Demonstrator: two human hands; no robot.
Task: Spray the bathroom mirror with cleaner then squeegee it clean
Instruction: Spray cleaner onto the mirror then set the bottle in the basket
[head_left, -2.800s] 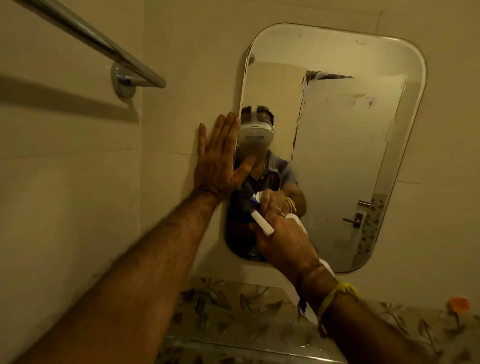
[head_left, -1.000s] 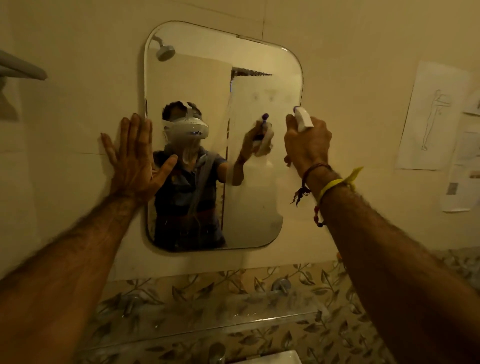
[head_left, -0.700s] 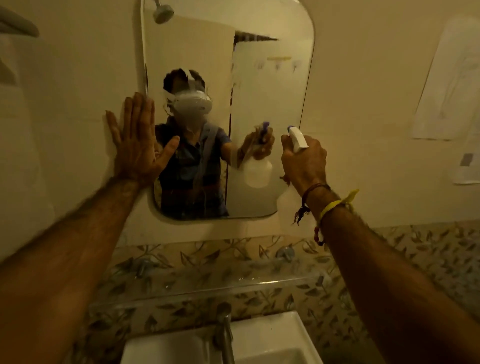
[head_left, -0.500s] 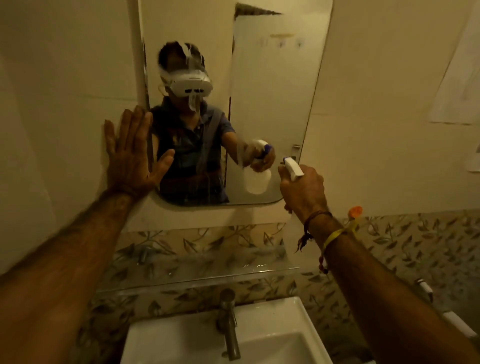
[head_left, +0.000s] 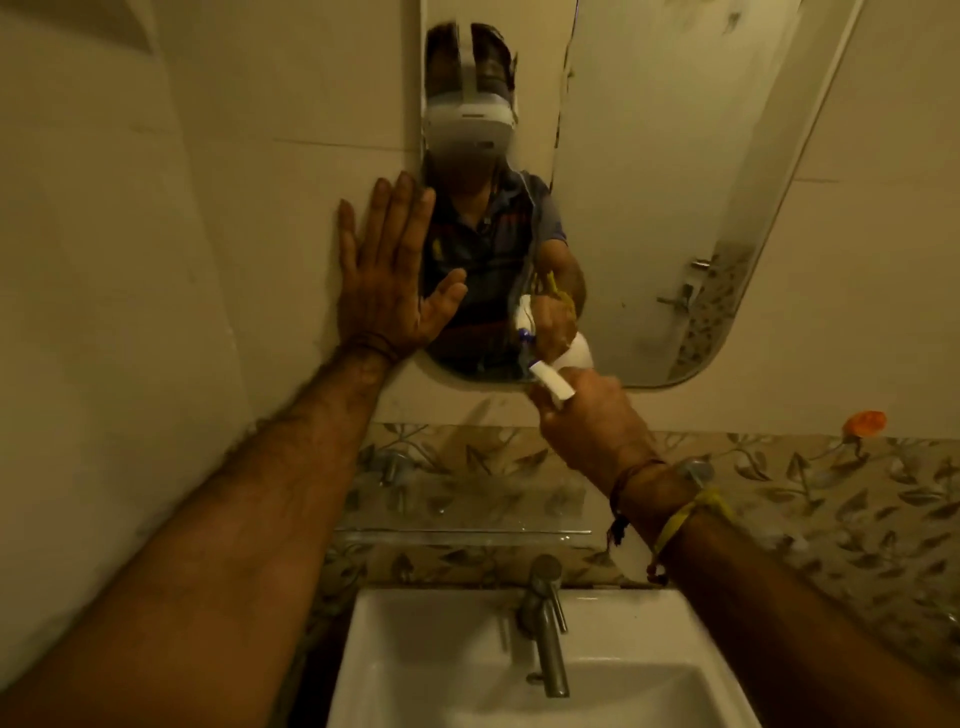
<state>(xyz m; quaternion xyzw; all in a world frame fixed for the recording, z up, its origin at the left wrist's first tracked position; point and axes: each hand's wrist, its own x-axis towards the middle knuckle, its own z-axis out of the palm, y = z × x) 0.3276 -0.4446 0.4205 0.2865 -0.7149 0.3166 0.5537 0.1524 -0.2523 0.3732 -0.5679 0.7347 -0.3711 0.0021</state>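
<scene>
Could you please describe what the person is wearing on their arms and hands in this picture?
Both forearms are bare, with no sleeves visible. The left hand has a thin dark thread band at the wrist. The right hand has a reddish-brown knotted thread at the wrist, with a dangling dark end, and behind it a yellow cord band. No gloves are worn and no rings show.

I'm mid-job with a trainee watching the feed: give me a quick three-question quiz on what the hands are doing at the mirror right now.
1. True or false: the left hand lies flat, fingers spread, at the mirror's left edge.
2. What does the right hand hold? A) squeegee B) spray bottle C) cloth
3. Fill in: the spray bottle's nozzle sits near the mirror's ____ edge.

Key: 1 true; 2 B; 3 bottom
</scene>
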